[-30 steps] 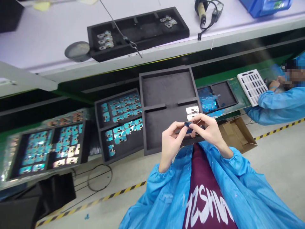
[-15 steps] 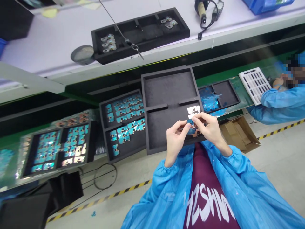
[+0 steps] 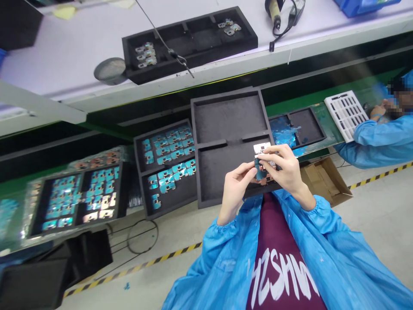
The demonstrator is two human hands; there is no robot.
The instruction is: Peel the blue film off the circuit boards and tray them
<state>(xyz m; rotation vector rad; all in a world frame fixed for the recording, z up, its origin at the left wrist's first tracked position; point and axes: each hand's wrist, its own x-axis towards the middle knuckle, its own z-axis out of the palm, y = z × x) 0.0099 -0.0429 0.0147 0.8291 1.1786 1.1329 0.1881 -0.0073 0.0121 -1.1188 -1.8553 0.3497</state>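
Note:
My left hand (image 3: 237, 189) and my right hand (image 3: 284, 168) meet over a black foam tray (image 3: 227, 118). Between their fingertips is a small metal part with blue film (image 3: 260, 168), pinched by both hands. Its lower portion is partly hidden by my fingers. Just beyond my right fingers, a shiny silver metal piece (image 3: 262, 148) lies on the tray's lower compartment, close to or touching the held part. Copper-coloured bits (image 3: 264, 182) show below the fingers, but I cannot tell what they belong to.
To the left, a foam tray (image 3: 166, 168) and a larger tray (image 3: 80, 196) hold several blue-filmed parts. A tray with blue film (image 3: 290, 131) is on the right. A co-worker's blue sleeve (image 3: 377, 144) is beside a white rack (image 3: 346, 115). A soldering iron (image 3: 275, 13) lies on the upper bench.
Both hands have shifted slightly up and turned the blue part more upright. My view has barely moved since the previous frame, and the trays stay in place.

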